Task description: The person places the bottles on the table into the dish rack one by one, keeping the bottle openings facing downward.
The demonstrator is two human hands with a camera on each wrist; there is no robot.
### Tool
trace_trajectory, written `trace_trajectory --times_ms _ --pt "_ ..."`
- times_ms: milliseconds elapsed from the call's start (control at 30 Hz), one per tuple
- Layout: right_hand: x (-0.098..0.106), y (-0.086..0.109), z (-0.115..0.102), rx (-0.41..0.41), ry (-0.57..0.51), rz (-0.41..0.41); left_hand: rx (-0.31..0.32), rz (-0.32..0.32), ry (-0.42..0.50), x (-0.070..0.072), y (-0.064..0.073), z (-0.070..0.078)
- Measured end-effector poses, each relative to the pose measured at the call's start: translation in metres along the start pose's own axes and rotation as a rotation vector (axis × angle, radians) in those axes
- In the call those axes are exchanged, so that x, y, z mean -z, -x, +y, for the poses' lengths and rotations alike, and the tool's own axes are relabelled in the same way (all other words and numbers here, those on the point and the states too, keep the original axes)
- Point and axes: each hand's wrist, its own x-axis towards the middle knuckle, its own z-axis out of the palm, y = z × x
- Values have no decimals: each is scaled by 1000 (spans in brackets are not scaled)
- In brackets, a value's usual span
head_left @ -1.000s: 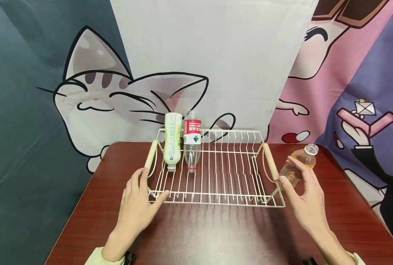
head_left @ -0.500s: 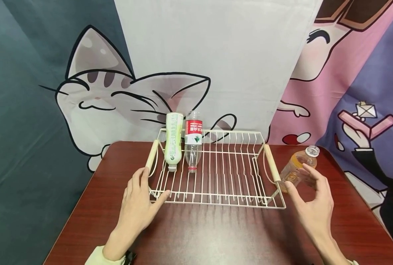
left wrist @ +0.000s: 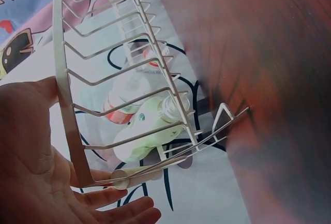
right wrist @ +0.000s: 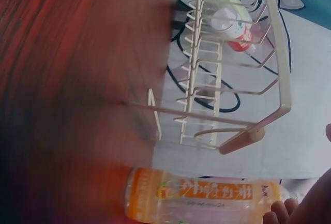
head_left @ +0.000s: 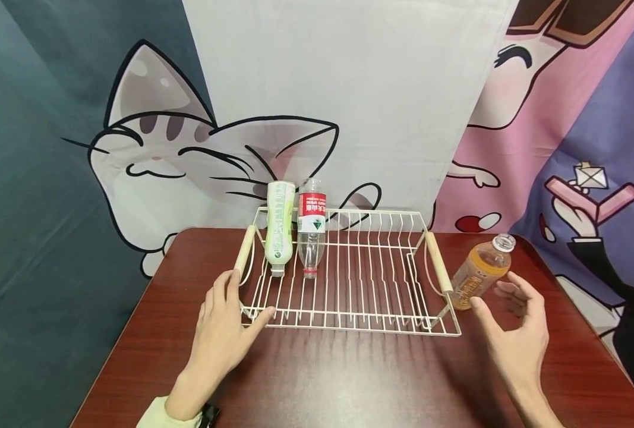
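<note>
My left hand rests at the front left corner of a cream wire dish rack, its fingers extended near the wooden handle and its thumb over the front rail. Inside the rack, at its left, a pale green bottle and a clear bottle with a red and white label lean neck down, side by side. Just right of the rack stands an amber-tinted clear bottle with an orange label. Beside it, my right hand has loosely bent fingers and holds nothing; its fingertips overlap the bottle in the right wrist view.
The rack's right wooden handle is close to the orange-labelled bottle. Beneath everything lies a reddish-brown table. A cartoon-printed cloth hangs behind its far edge.
My right hand has drawn back from the orange-labelled bottle, toward the lower right, so more of the bottle shows. The left hand, the rack and the two bottles in it stay in place.
</note>
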Motion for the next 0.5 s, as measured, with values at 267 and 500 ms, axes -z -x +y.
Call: trace_trajectory --times_ms 267,500 --pt "2 -3 9 -148 23 21 -4 1 3 -1 0 0" --pt "0 -11 17 -270 88 -56 -6 2 7 -1 -1 0"
